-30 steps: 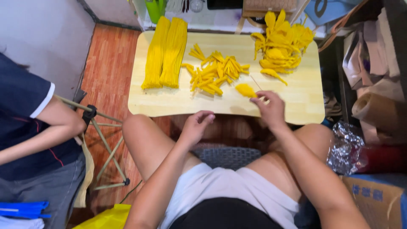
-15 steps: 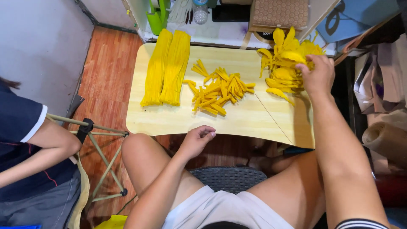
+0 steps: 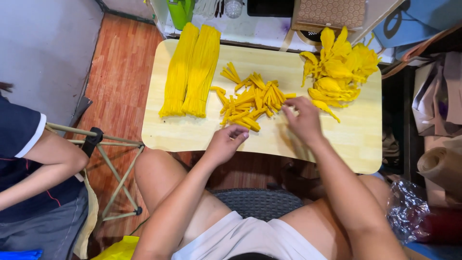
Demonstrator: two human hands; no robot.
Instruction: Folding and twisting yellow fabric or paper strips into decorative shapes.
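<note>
While the person sits at the low wooden table (image 3: 192, 137), the head view shows the right hand (image 3: 304, 120) spread open, fingertips down at the right edge of the pile of short yellow strips (image 3: 250, 102) in the table's middle. The left hand (image 3: 225, 143) rests loosely curled at the near edge, holding nothing, just below the same pile. These strips look light, thin and soft, probably crepe paper or similar, so they should crush easily; pinching one by its end seems safest. Two long yellow bundles (image 3: 191, 71) lie side by side to the left, and a heap of finished yellow petals (image 3: 339, 65) sits at the far right corner. Beyond the table stand a green container (image 3: 181, 12) and a brown patterned box (image 3: 329, 12); cardboard rolls (image 3: 440, 166) lie at right. Another person's arm (image 3: 41, 168) shows at left.
</note>
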